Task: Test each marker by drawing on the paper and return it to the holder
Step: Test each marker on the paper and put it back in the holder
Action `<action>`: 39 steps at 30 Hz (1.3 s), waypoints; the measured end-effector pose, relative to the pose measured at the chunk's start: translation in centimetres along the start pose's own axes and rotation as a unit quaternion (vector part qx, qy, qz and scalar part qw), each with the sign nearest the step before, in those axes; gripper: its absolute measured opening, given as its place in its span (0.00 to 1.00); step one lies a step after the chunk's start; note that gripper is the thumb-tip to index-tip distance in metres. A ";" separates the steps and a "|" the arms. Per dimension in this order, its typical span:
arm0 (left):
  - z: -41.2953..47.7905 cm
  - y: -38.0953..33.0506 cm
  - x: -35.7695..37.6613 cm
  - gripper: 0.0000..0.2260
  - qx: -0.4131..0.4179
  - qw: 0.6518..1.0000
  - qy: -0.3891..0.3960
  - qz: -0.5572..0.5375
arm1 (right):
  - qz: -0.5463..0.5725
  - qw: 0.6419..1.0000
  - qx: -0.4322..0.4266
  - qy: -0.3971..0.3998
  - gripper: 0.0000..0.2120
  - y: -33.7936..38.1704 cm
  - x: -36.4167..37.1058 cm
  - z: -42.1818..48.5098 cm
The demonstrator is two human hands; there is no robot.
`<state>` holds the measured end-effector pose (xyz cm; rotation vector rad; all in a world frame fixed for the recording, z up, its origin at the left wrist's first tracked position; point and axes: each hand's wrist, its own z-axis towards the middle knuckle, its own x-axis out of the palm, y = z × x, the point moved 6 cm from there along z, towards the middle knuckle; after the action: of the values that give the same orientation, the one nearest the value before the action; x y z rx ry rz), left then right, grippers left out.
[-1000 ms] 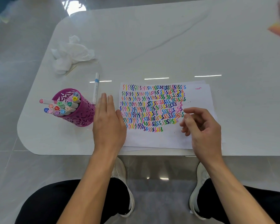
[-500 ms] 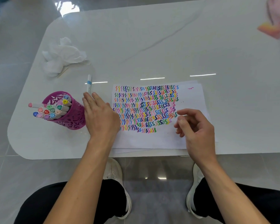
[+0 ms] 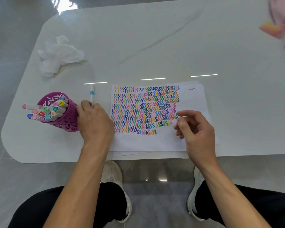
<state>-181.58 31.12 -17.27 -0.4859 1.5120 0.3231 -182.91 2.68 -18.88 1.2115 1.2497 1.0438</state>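
A white marker with a light-blue band [image 3: 92, 93] lies on the table between the holder and the paper. My left hand [image 3: 94, 122] covers its near end, fingers curled down around it. The purple cut-out holder [image 3: 67, 122] stands just left of that hand, tilted toward me and packed with several capped markers [image 3: 47, 111]. The white paper [image 3: 192, 99] is filled with rows of coloured squiggles. My right hand [image 3: 196, 129] hovers over the paper's right part, fingers loosely curled, holding nothing.
A crumpled white tissue [image 3: 59, 55] with a thin wooden stick lies at the back left of the white marble table [image 3: 155, 38]. Blurred pink and orange things [image 3: 276, 28] sit at the far right corner. The table's front edge runs just below the paper.
My left hand has slid left off the paper's edge toward the holder and curled its fingers over the marker's near end. My right hand has barely moved.
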 end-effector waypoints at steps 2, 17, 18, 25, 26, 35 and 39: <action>-0.2 0.1 -0.2 0.14 -0.003 1.000 0.003 -0.005 | 0.002 1.000 0.001 0.000 0.05 0.0 0.0 0.0; -1.0 0.2 -1.3 0.15 -0.019 0.994 -0.004 -0.109 | -0.002 1.000 0.001 0.003 0.06 0.1 0.4 0.0; -1.4 0.0 -1.4 0.16 -0.019 0.991 -0.009 -0.130 | -0.003 1.000 0.002 0.003 0.06 0.1 0.4 0.0; -4.9 -3.5 -2.4 0.21 0.052 0.962 -0.011 -0.268 | -0.012 1.000 0.002 0.012 0.06 0.2 0.5 0.0; -5.3 -4.0 -2.2 0.20 0.063 0.955 0.003 -0.290 | -0.015 1.000 0.003 0.016 0.05 0.2 0.5 0.1; -8.0 -7.3 -1.0 0.15 0.172 0.892 0.144 -0.393 | -0.069 0.994 -0.017 0.079 0.08 1.0 1.6 -0.2; -8.4 -7.9 -0.7 0.16 0.193 0.872 0.184 -0.411 | -0.102 0.991 -0.022 0.084 0.13 0.9 1.7 -0.1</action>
<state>-185.02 20.21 -15.73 -0.8454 1.5321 -0.7672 -182.85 4.47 -18.20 0.9546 1.4398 1.0319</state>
